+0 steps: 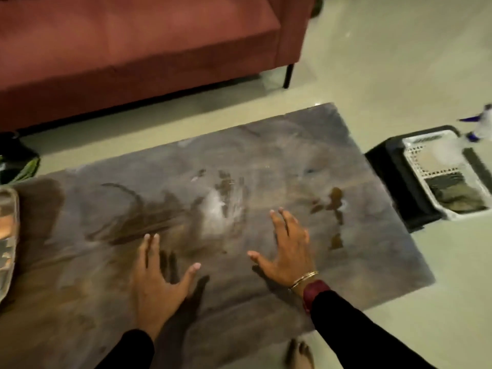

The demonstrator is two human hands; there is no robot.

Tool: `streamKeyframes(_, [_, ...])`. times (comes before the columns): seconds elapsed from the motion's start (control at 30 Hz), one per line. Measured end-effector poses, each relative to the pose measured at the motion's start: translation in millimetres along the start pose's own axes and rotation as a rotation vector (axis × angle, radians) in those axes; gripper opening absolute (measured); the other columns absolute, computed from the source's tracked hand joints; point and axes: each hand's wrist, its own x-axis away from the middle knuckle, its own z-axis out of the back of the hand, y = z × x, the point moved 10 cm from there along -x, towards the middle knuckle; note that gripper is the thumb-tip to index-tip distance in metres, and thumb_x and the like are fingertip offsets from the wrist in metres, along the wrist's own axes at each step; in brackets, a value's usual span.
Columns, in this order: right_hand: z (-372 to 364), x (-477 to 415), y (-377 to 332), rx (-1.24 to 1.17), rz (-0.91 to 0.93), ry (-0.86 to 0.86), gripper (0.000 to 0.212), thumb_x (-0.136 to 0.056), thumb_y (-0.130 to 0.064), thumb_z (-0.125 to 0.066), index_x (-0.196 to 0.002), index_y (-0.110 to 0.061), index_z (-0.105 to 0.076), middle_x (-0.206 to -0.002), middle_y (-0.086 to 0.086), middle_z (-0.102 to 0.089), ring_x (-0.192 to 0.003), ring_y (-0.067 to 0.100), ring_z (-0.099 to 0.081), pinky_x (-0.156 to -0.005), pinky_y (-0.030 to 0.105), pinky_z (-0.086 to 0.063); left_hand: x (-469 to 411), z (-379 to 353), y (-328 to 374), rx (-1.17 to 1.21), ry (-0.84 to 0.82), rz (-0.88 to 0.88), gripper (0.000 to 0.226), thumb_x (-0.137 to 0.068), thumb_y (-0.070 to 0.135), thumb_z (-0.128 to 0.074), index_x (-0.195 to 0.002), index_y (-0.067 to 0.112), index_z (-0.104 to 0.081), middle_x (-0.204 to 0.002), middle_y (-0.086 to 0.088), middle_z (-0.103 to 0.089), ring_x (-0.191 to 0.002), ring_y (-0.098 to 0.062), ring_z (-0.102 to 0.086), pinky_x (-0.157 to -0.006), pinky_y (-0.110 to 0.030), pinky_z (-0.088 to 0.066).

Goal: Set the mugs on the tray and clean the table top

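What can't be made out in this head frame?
- Tray: cut off by the left edge; mugs not visible.
- Spray bottle: motion-blurred at the right edge.
- White basket: contents blurred, unidentifiable.
- Left hand, right hand: whether they touch the table top is unclear.

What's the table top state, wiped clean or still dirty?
Still dirty. The table top shows brown spill puddles near the right hand and a smeared whitish patch; both hands are empty.

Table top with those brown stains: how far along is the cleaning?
No mugs stand on the table top. Both the left hand and right hand are open and empty above it. Brown spills and smears remain to be wiped.
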Motion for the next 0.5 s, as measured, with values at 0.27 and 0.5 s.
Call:
streamKeyframes(0.27, [122,-13,155,0.073,0.009,0.080,0.117,-0.075,-0.089,-0.051,-0.163,-0.021,-0.015,-0.172,0.007,-0.008,-0.157,0.028,-0.017,-0.119,0.066,-0.020,2,-126,249,0.034,-0.090,-0.226,0.114,-0.071,0.088,-0.059,-0.162,0.023,-0.034,-0.171,-0.005,-0.031,-0.155,-0.031,-0.036,-0.118,-0.051,-0.042])
streamKeyframes(0.5, [182,-26,268,0.087,-0.116,0.154,0.118,-0.075,-0.088,-0.051,-0.163,-0.018,-0.016,-0.172,0.006,-0.009,-0.157,0.025,-0.016,-0.118,0.064,-0.023,-10,-204,403,0.038,-0.163,-0.437,0.114,-0.076,0.092,-0.053,-0.162,0.020,-0.031,-0.169,-0.009,-0.035,-0.154,-0.031,-0.038,-0.117,-0.053,-0.046])
